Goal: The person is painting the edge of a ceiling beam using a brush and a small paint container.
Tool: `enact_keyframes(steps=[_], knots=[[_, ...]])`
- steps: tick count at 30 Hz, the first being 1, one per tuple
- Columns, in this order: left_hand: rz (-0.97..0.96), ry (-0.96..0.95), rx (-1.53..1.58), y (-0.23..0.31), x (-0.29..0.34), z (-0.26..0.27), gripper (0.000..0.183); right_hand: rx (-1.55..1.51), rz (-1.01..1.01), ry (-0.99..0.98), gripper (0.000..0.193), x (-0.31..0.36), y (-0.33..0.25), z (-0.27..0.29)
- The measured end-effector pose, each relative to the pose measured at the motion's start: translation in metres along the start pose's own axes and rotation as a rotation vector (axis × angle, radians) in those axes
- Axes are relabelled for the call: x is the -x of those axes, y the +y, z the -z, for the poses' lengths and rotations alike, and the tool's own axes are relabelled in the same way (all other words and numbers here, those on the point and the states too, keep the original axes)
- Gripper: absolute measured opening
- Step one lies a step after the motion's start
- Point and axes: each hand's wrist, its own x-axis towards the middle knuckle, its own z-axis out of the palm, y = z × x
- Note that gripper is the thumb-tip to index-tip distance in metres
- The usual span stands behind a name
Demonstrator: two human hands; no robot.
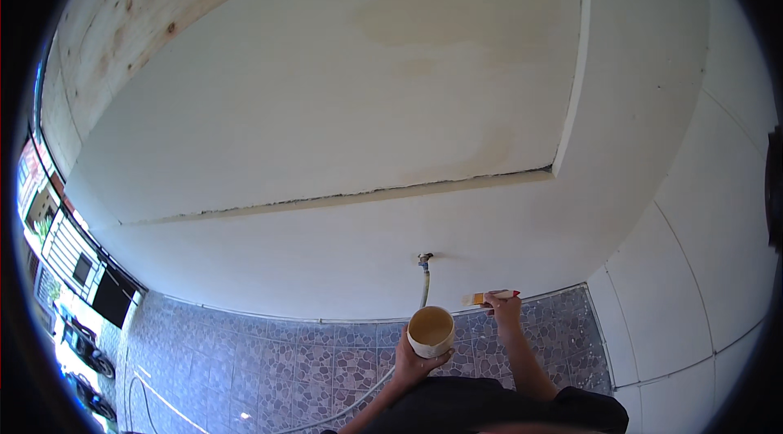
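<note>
My left hand [412,362] is wrapped round a white tub [430,349] with cream-coloured paint [431,325] inside, held in front of my body. To the right of it, my right hand [501,304] grips a paintbrush [510,294] by its pale, red-tipped handle. The brush lies level, its bristles pointing left, apart from both the tub and, as far as I can tell, the wall. Ahead stands a whitish wall [310,124] with tan, darker patches [465,10] at its upper right.
A tap [424,259] sticks out of the lower wall, with a hose [426,287] running down from it and across the stone-patterned tiled floor [277,360]. A ledge [351,197] with a rough dark seam crosses the wall. Motorbikes [86,344] and a gate [73,254] are at far left.
</note>
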Motion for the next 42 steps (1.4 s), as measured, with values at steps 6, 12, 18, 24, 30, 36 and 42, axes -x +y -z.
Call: enact_keyframes(steps=[6, 12, 18, 24, 30, 36, 42], knots=[[0.006, -0.039, -0.016, -0.01, 0.007, -0.021, 0.096, -0.073, 0.024, 0.039, 0.018, 0.0, 0.017, 0.03], [-0.003, -0.09, -0.059, -0.003, 0.021, -0.04, 0.096, -0.12, 0.023, 0.09, 0.019, 0.031, 0.012, 0.063], [0.06, -0.051, -0.092, 0.013, 0.051, -0.055, 0.076, -0.174, 0.04, 0.006, 0.018, 0.061, -0.02, 0.092], [0.02, -0.01, -0.048, 0.003, 0.07, -0.062, 0.091, -0.123, 0.235, -0.116, 0.019, 0.079, -0.089, 0.097], [-0.106, 0.054, -0.087, 0.026, 0.067, -0.045, 0.1, -0.018, 0.467, -0.08, 0.017, 0.154, -0.164, 0.096], [-0.213, 0.11, -0.117, 0.017, 0.096, -0.011, 0.103, 0.069, 0.519, -0.187, 0.014, 0.233, -0.166, 0.075], [-0.263, 0.176, -0.18, 0.015, 0.139, 0.024, 0.107, 0.439, 0.616, -0.437, 0.018, 0.296, -0.155, 0.023]])
